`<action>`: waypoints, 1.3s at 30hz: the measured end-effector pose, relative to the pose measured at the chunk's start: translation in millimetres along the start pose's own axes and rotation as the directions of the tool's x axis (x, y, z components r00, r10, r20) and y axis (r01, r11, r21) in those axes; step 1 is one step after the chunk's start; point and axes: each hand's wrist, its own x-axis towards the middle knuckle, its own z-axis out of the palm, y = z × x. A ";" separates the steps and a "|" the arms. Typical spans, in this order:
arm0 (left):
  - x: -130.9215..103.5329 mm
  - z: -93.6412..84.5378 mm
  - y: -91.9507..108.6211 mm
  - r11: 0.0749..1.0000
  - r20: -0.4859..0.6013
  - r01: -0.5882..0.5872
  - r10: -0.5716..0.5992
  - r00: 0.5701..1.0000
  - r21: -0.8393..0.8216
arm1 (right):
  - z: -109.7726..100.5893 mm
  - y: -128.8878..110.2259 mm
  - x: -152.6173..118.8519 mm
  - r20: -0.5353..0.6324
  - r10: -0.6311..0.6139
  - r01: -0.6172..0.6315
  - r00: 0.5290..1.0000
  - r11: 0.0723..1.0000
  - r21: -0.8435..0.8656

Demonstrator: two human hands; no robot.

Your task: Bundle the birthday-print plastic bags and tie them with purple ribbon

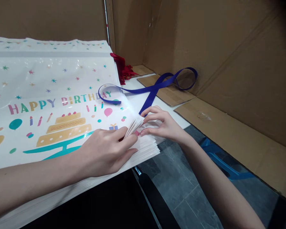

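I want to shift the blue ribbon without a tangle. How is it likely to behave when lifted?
The ribbon will probably be floppy and light, being a thin, narrow strip. Its rounded loops suggest a little spring. One end lies loose on the stack, so that end should trail easily.

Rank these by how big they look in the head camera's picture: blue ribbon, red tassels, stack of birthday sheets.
1. Stack of birthday sheets
2. Blue ribbon, counting its loops
3. Red tassels, partly hidden

My sheet stack (69,71) lies left, ribbon (162,83) across its right edge. Fringed bundle (124,70) by its far right edge; cardboard wall (224,47) right.
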 end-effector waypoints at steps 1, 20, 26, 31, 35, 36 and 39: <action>-0.1 0.3 0.2 1.000 0.001 0.003 -0.003 1.000 -0.002 | -0.9 0.2 0.0 0.013 -0.005 0.005 1.000 1.000 0.001; -2.9 3.0 -0.1 1.000 -0.002 0.021 -0.021 1.000 0.004 | 0.9 -1.6 0.0 -0.044 -0.014 0.015 0.999 0.999 0.037; -3.4 1.9 -1.2 1.000 0.030 -0.005 0.004 1.000 0.011 | -6.9 2.6 -4.9 0.040 -0.024 0.022 0.999 0.998 0.060; -1.6 2.5 -0.6 1.000 -0.012 -0.003 0.003 1.000 0.010 | -3.4 0.8 -3.0 0.074 -0.010 0.009 0.997 1.000 0.019; 0.1 1.7 0.8 1.000 0.000 0.016 -0.016 1.000 0.010 | 1.4 -1.0 -0.5 0.011 -0.016 0.016 1.000 1.000 -0.007; 0.1 1.3 1.1 1.000 0.011 0.021 -0.021 1.000 0.008 | 1.9 -0.9 -0.4 -0.008 -0.017 0.017 1.000 1.000 -0.001; -0.8 0.7 1.2 0.999 0.020 0.032 -0.032 0.999 0.003 | 0.4 1.0 -1.6 -0.043 -0.014 0.016 0.999 0.998 0.056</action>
